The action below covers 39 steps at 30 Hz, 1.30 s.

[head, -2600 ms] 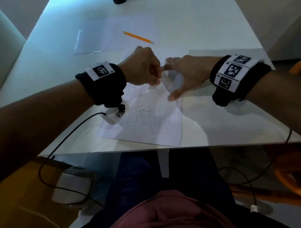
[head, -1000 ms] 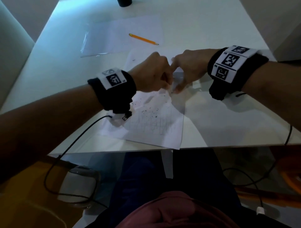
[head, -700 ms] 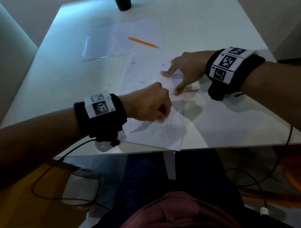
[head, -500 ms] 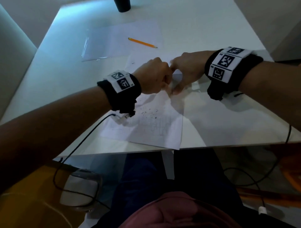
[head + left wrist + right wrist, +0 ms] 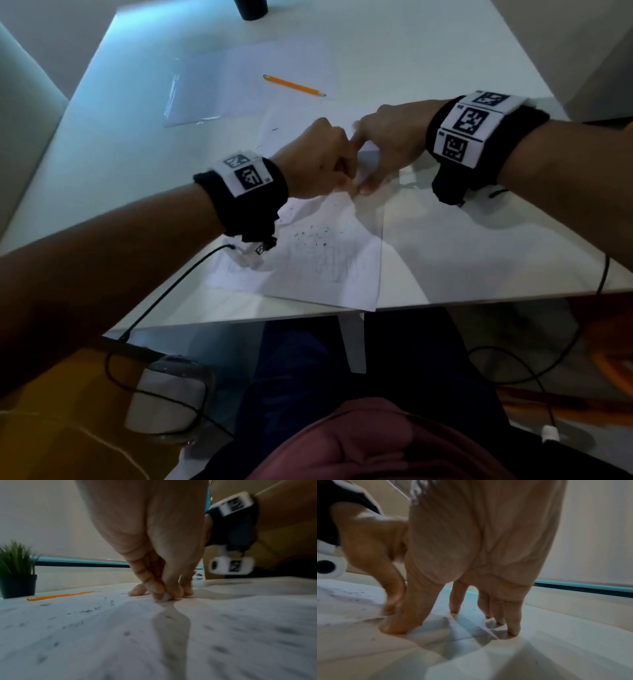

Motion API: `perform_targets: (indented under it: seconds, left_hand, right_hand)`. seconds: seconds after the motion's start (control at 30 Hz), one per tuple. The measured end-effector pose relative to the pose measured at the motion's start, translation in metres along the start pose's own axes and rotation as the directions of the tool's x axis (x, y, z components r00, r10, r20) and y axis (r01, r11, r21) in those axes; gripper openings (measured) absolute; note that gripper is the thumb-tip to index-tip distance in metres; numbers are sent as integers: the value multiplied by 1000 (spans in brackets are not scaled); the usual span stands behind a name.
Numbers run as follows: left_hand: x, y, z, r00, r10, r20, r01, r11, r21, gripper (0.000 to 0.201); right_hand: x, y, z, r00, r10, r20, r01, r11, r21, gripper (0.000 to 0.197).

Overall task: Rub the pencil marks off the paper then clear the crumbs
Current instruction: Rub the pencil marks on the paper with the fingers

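A white sheet of paper [image 5: 318, 270] with faint pencil marks lies near the table's front edge, dotted with dark eraser crumbs [image 5: 315, 236]. My left hand [image 5: 318, 161] pinches a small white eraser [image 5: 165, 598] and presses it on the paper [image 5: 102, 635] near its right side. My right hand [image 5: 387, 144] spreads straight fingers [image 5: 513, 627] on the paper's right edge [image 5: 467, 627] and the table, pinning the sheet. The two hands touch at the knuckles.
An orange pencil [image 5: 294, 85] lies on a second sheet [image 5: 246, 82] farther back. A dark potted plant [image 5: 16, 574] stands at the far end of the white table [image 5: 479, 246]. A cable [image 5: 164, 294] hangs from my left wrist over the front edge.
My left hand rubbed back and forth: it pulled toward the front edge, then returned beside the right hand. More dark crumbs lie on the sheet. The right hand stayed pressing.
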<state>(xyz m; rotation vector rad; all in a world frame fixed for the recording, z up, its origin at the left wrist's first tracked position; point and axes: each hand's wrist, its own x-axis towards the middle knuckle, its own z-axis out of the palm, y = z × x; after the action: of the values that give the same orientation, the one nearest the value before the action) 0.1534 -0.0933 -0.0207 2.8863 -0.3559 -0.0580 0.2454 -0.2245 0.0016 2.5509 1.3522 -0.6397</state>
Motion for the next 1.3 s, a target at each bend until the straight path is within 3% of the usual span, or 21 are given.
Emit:
perform_targets:
  seconds: [0.17, 0.27, 0.4, 0.47, 0.6, 0.73, 0.8, 0.9, 0.97, 1.07, 1.2, 1.23, 1.3]
  left_hand:
    - [-43, 8, 3, 990, 89, 111, -75, 990, -119, 5]
    - [-37, 8, -4, 978, 108, 181, -84, 987, -139, 5]
    - [2, -3, -8, 1000, -6, 2, 6, 996, -84, 8]
    - [6, -6, -5, 1000, -31, -2, 31, 997, -75, 9]
    - [-29, 4, 1, 993, 89, 72, -80, 990, -120, 6]
    - [-49, 12, -1, 963, 139, 231, -107, 984, -145, 7]
    - [-30, 10, -5, 978, 131, 165, -112, 987, -116, 7]
    - [4, 2, -7, 1000, 4, -13, -5, 998, -56, 11]
    - [9, -1, -4, 999, -40, 10, 40, 999, -31, 13]
    - [-18, 5, 1, 996, 83, 38, -80, 995, -55, 6]
    - [-49, 10, -1, 971, 119, 208, -92, 986, -137, 6]
    - [-46, 8, -3, 970, 121, 213, -90, 985, -147, 6]
    - [-27, 4, -5, 991, 88, 104, -74, 988, -133, 6]
  right_hand:
    - [0, 0, -2, 1000, -12, 24, 13, 998, -57, 96]
    - [-2, -1, -5, 999, 1, 39, 2, 998, -65, 101]
    - [-5, -4, -6, 999, 13, 51, -12, 1000, -22, 94]
    - [-6, -3, -5, 999, 21, 50, -20, 1000, -6, 96]
    - [-4, -3, -4, 999, 15, 42, -13, 999, -37, 107]
    - [-5, -4, -6, 998, 26, 53, -24, 999, -42, 111]
    - [-6, -5, -7, 998, 36, 54, -34, 999, -40, 104]
    - [-8, -6, -9, 996, 60, 63, -61, 998, 0, 92]
    - [-8, -6, -7, 997, 55, 56, -55, 998, 11, 93]
    - [-5, -5, -5, 999, 25, 44, -24, 999, -22, 103]
    - [-3, -4, -5, 998, 26, 65, -23, 999, -47, 115]
    - [-5, -4, -5, 998, 24, 67, -21, 999, -46, 112]
    - [-9, -6, -7, 998, 20, 65, -17, 999, -41, 103]
